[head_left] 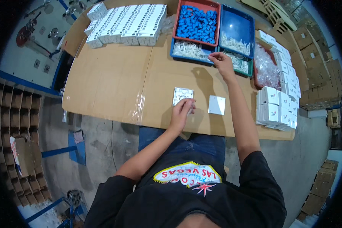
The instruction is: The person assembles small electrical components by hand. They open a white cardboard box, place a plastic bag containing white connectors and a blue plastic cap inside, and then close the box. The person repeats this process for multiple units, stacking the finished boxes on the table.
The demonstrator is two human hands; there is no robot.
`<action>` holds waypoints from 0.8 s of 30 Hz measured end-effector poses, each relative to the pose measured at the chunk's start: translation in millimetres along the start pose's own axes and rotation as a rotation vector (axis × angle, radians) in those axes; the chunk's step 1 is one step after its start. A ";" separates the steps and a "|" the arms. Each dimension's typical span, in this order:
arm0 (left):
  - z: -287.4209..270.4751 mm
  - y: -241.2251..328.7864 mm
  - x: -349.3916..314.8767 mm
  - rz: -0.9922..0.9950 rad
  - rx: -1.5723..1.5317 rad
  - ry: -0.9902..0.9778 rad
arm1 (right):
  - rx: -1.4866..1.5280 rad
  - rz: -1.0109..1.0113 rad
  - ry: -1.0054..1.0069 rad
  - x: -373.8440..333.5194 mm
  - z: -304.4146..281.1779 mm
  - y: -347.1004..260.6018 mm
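Note:
My left hand (182,111) rests at the near edge of a white square frame-like plate (183,94) with cut-outs. Its fingers are curled together, and what they hold, if anything, is too small to make out. To the right, a smooth white square plate (216,105) lies flat on the cardboard tabletop (114,76). My right hand (222,64) reaches out by the front of the trays, thumb and fingertips pinched. Whatever is in that pinch cannot be made out. Just beyond its fingertips, a blue tray (173,53) contains many small white parts (190,50).
A red tray of blue parts (197,23) sits at the back, beside another blue tray (237,26) and a green tray (250,68). Plastic bags fill a red bin (257,78). Small white boxes are stacked at the back left (129,24) and right (277,108).

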State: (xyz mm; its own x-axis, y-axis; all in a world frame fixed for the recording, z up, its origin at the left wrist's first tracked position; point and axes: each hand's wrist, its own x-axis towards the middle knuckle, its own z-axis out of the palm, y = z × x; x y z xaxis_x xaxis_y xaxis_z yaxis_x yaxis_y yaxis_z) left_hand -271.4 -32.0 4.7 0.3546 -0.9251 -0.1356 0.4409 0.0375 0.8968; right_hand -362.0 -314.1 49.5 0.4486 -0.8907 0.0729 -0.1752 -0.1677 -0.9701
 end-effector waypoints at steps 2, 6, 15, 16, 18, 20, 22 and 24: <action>0.5 10.3 -1.6 -0.261 -0.292 -0.063 | 0.045 -0.040 -0.029 -40.0 1.6 -19.6; 1.5 31.7 -11.8 -0.415 -0.550 -0.140 | -0.032 -0.025 -0.187 -116.5 6.4 -40.1; 9.6 45.2 -18.7 -0.353 -0.398 -0.270 | -0.141 -0.018 -0.358 -172.9 9.9 -83.5; 11.8 46.9 -19.7 -0.342 -0.377 -0.270 | -0.136 -0.047 -0.366 -173.8 8.5 -84.9; 13.3 47.9 -20.1 -0.318 -0.367 -0.274 | -0.126 -0.107 -0.387 -175.7 7.5 -87.0; 14.1 49.7 -19.8 -0.291 -0.390 -0.283 | -0.149 -0.173 -0.370 -177.7 11.4 -87.4; 20.2 56.1 -23.4 -0.310 -0.393 -0.156 | -0.116 -0.198 -0.360 -180.3 15.3 -87.4; 19.8 58.8 -23.9 -0.319 -0.406 -0.146 | -0.026 -0.179 -0.355 -182.7 17.9 -87.0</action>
State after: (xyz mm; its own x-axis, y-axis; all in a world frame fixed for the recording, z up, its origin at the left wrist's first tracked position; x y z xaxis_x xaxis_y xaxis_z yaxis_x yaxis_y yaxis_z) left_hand -270.3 -15.2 69.0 0.0456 -0.9562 -0.2891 0.8020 -0.1374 0.5813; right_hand -413.0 -129.2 116.5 0.7483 -0.6459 0.1513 -0.0872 -0.3218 -0.9428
